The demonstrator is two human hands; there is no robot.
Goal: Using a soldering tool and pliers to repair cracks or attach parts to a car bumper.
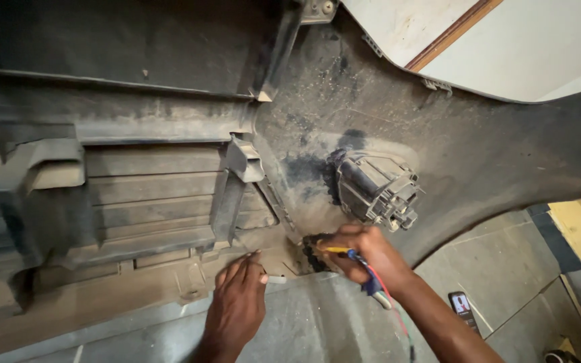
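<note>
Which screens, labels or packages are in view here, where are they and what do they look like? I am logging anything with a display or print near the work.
Phone: lies flat on the grey tiled floor, just right of the right forearm; a dark rectangle with its screen lit, showing a small picture too small to make out.
No packages, labels or signs can be seen on the dusty bumper.

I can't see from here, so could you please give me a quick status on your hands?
Left hand open, fingertips on dusty bumper panel. Right hand shut on blue-handled tool, tip at panel's lower edge. Lamp housing just above; nothing blocking.
</note>
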